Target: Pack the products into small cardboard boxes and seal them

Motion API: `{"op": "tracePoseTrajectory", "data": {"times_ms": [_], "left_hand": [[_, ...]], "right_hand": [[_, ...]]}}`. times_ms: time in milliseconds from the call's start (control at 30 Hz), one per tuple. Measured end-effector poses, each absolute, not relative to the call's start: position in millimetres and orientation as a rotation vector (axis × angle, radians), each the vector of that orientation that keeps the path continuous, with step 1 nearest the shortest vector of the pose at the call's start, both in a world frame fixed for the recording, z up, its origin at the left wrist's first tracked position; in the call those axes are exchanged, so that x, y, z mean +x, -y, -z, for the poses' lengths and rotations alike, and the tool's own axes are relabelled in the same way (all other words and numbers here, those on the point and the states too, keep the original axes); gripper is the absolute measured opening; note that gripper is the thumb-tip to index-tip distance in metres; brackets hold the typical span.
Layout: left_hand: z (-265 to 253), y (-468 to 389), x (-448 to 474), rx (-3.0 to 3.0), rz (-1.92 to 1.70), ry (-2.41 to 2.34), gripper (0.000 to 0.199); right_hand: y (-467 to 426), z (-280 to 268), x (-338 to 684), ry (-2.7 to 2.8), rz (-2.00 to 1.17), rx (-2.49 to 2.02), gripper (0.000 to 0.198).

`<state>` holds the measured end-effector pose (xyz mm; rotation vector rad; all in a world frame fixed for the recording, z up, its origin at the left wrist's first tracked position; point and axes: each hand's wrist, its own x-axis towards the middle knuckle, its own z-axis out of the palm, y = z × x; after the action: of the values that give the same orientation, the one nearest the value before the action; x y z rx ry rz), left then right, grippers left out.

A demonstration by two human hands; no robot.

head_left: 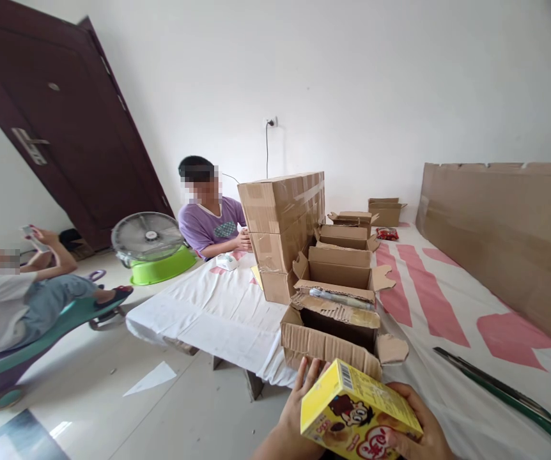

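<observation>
A yellow printed snack box (362, 412) with a cartoon character and a barcode is tilted between my hands at the bottom of the head view. My right hand (424, 418) grips its right end, thumb on the printed front. My left hand (297, 402) is against the box's left end, its fingers reaching up behind it and its thumb hidden. Just beyond the fingers stands an open cardboard carton (326, 342) with a dark inside. Farther back, another open carton (337, 268) has its flaps spread. A clear plastic packet (342, 298) lies between these two cartons.
Sealed cartons (275, 239) are stacked left of the open row. A green-handled knife (500, 393) lies on the cloth at right, near a large cardboard panel (500, 236). A person in purple (215, 223) sits across the table; another (31, 300) reclines left. A fan (148, 236) stands behind.
</observation>
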<state>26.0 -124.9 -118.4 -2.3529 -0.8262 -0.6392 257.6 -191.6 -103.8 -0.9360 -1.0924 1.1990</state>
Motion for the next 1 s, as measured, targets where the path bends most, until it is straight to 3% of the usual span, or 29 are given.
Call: {"op": "tracePoseTrajectory", "data": {"times_ms": [333, 500, 1000], "left_hand": [[93.2, 116.3, 29.1, -2.547, 0.583, 0.818, 0.064], [85.4, 106.2, 29.8, -2.583, 0.572, 0.808, 0.076], [107.2, 55.4, 43.1, -2.519, 0.561, 0.743, 0.084]], "right_hand": [[190.4, 108.3, 257.5, 0.945, -1.162, -0.925, 0.052], [190.2, 105.9, 257.5, 0.941, -1.164, -0.909, 0.053], [191.7, 100.1, 258.4, 0.935, -1.145, -0.963, 0.053]]}}
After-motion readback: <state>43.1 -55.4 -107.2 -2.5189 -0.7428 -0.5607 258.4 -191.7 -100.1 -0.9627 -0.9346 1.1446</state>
